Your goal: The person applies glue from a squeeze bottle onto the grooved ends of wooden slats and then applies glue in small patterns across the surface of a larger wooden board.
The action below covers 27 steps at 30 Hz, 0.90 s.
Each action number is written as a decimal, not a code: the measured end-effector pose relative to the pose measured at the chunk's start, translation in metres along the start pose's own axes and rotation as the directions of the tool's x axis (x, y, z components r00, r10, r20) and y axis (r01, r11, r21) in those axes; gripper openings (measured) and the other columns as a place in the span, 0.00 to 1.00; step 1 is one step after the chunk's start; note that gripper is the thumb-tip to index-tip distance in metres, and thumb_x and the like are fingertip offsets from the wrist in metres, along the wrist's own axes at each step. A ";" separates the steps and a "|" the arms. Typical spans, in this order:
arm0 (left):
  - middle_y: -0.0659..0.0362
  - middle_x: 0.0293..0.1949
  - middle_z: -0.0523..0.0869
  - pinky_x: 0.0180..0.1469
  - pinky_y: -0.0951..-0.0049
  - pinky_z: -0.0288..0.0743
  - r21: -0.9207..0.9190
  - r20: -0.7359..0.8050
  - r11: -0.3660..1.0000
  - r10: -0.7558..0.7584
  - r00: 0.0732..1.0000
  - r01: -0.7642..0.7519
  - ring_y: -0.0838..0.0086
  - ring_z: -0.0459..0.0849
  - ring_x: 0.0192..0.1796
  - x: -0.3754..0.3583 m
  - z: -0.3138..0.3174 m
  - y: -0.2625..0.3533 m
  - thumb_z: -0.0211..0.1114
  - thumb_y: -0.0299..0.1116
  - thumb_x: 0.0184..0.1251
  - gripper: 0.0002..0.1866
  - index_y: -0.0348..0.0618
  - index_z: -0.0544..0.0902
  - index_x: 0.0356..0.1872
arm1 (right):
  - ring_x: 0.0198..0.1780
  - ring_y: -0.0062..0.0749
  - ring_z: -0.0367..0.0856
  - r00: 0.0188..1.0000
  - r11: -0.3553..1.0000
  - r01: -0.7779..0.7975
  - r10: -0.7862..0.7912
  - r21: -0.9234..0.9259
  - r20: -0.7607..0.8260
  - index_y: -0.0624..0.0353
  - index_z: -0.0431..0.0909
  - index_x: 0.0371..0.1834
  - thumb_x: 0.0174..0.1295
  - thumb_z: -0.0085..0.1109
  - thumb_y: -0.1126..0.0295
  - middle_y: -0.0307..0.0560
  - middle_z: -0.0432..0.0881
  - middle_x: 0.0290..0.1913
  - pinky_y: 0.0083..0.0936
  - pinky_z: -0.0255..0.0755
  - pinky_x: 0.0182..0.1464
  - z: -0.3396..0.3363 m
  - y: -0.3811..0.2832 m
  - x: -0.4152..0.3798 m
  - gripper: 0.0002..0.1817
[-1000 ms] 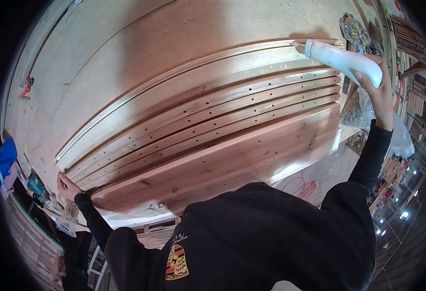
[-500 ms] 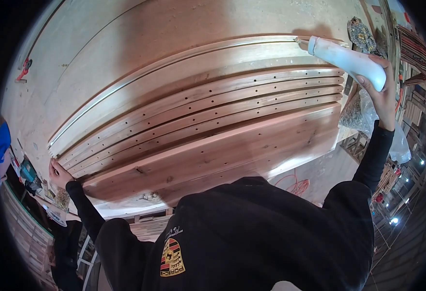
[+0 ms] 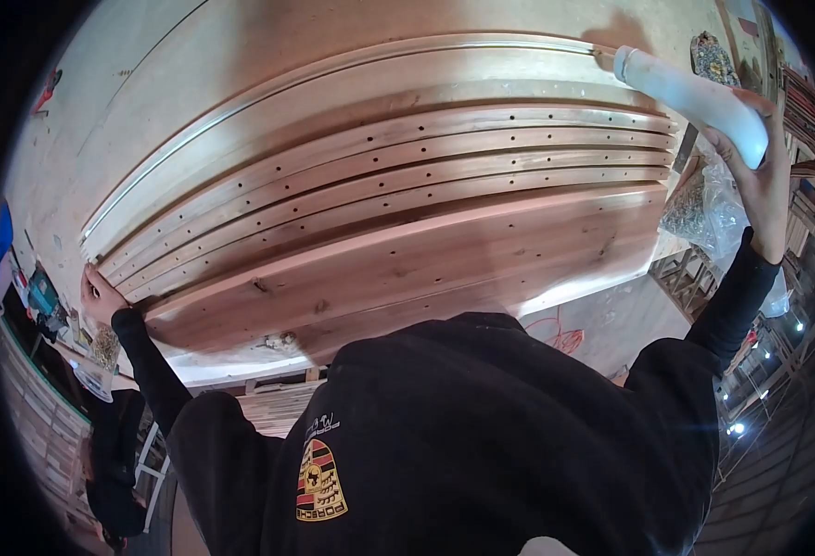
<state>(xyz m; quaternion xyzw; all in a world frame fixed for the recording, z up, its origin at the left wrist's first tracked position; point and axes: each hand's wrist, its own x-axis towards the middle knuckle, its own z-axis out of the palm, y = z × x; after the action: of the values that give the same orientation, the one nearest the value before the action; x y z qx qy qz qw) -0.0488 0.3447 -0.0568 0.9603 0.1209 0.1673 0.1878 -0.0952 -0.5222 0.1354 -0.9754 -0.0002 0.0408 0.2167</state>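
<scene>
My right hand (image 3: 762, 176) is wrapped round a white squeeze bottle (image 3: 681, 88), tilted with its nozzle down to the left. The tip is at the right part of a long, narrow wooden strip (image 3: 333, 78). A pale, shiny line runs along that strip, from its left end towards the nozzle. At the far left, my left hand (image 3: 101, 295) has its fingers closed at the strip's left end; the exact grip is small and partly hidden. Between my hands and body lie several drilled wooden rails (image 3: 389, 139) side by side, then a wide reddish board (image 3: 361, 278).
Everything lies on a large pale worktable (image 3: 166, 74). Clear plastic bags (image 3: 709, 208) sit by its right end. A green power tool (image 3: 44, 295) is at the far left, near a person in dark clothes (image 3: 115, 463). A red cord (image 3: 556, 335) lies beyond the board.
The whole view has shifted a little. My right hand and the bottle have moved slightly to the right along the strip. My left hand stays at the left end.
</scene>
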 end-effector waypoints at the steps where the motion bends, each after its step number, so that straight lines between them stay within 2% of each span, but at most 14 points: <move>1: 0.48 0.42 0.88 0.53 0.72 0.74 -0.001 -0.006 1.000 -0.006 1.000 0.006 0.68 0.84 0.45 -0.001 0.000 -0.001 0.57 0.40 0.73 0.20 0.28 0.83 0.48 | 0.53 0.30 0.79 1.000 1.000 -0.023 0.023 0.012 -0.004 0.58 0.72 0.56 0.58 0.70 0.68 0.46 0.80 0.50 0.26 0.72 0.55 -0.001 0.002 -0.001 0.23; 8: 0.48 0.42 0.88 0.52 0.71 0.75 -0.008 -0.014 1.000 -0.021 1.000 0.020 0.68 0.85 0.44 0.000 0.002 0.001 0.57 0.40 0.73 0.20 0.29 0.84 0.48 | 0.53 0.27 0.78 0.973 0.953 -0.199 0.221 0.228 -0.073 0.60 0.72 0.56 0.60 0.69 0.66 0.44 0.78 0.51 0.24 0.72 0.55 0.016 0.052 -0.022 0.24; 11: 0.48 0.42 0.88 0.52 0.71 0.75 -0.021 -0.018 1.000 -0.020 1.000 0.020 0.67 0.85 0.44 -0.001 0.003 0.006 0.57 0.40 0.73 0.20 0.29 0.84 0.47 | 0.54 0.28 0.77 0.945 0.862 -0.261 0.319 0.435 -0.066 0.60 0.70 0.57 0.61 0.67 0.67 0.45 0.77 0.52 0.25 0.74 0.55 0.029 0.064 -0.034 0.24; 12: 0.47 0.42 0.88 0.52 0.72 0.74 -0.028 -0.017 0.999 -0.020 1.000 0.019 0.67 0.85 0.44 -0.001 0.003 0.007 0.57 0.41 0.73 0.20 0.29 0.84 0.47 | 0.54 0.28 0.77 0.937 0.845 -0.286 0.345 0.452 -0.053 0.60 0.69 0.58 0.62 0.66 0.67 0.46 0.76 0.53 0.26 0.76 0.55 0.032 0.070 -0.037 0.24; 15: 0.47 0.42 0.88 0.52 0.71 0.74 0.005 -0.026 1.000 -0.026 0.999 0.026 0.67 0.84 0.44 -0.001 0.003 0.012 0.57 0.42 0.73 0.21 0.29 0.84 0.47 | 0.54 0.30 0.78 0.895 0.698 -0.336 0.446 0.633 -0.018 0.60 0.68 0.59 0.62 0.65 0.67 0.47 0.75 0.53 0.29 0.79 0.54 0.045 0.082 -0.045 0.24; 19: 0.47 0.41 0.88 0.52 0.71 0.74 0.005 -0.011 0.999 -0.034 0.999 0.035 0.66 0.84 0.44 -0.002 0.002 0.012 0.57 0.43 0.73 0.22 0.29 0.84 0.47 | 0.54 0.31 0.78 0.894 0.601 -0.292 0.448 0.744 -0.011 0.60 0.67 0.60 0.63 0.63 0.67 0.47 0.75 0.53 0.29 0.81 0.51 0.061 0.086 -0.051 0.24; 20: 0.47 0.41 0.88 0.52 0.71 0.74 -0.003 -0.011 0.999 -0.034 0.999 0.034 0.66 0.84 0.44 -0.001 0.002 0.006 0.57 0.43 0.73 0.22 0.29 0.84 0.47 | 0.52 0.28 0.79 0.884 0.601 -0.291 0.466 0.744 -0.030 0.59 0.67 0.60 0.63 0.64 0.66 0.45 0.76 0.53 0.25 0.81 0.48 0.065 0.084 -0.054 0.24; 24: 0.47 0.42 0.87 0.52 0.69 0.74 -0.004 -0.025 0.999 -0.047 0.999 0.047 0.65 0.84 0.45 -0.001 0.004 0.008 0.58 0.44 0.73 0.22 0.30 0.84 0.47 | 0.49 0.24 0.80 0.869 0.547 -0.316 0.495 0.775 0.005 0.56 0.68 0.60 0.63 0.64 0.67 0.43 0.77 0.52 0.19 0.80 0.42 0.073 0.087 -0.057 0.24; 27: 0.46 0.44 0.86 0.54 0.68 0.74 0.000 -0.031 0.998 -0.066 0.997 0.066 0.64 0.83 0.46 -0.003 0.005 0.005 0.58 0.45 0.72 0.22 0.31 0.84 0.48 | 0.49 0.24 0.80 0.862 0.541 -0.318 0.506 0.779 0.001 0.56 0.68 0.59 0.62 0.65 0.66 0.43 0.77 0.52 0.19 0.80 0.43 0.074 0.079 -0.056 0.23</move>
<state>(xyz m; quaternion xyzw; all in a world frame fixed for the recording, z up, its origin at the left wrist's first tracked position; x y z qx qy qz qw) -0.0488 0.3381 -0.0597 0.9531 0.1557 0.1758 0.1909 -0.1579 -0.5638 0.0395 -0.7633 0.2722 -0.0233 0.5854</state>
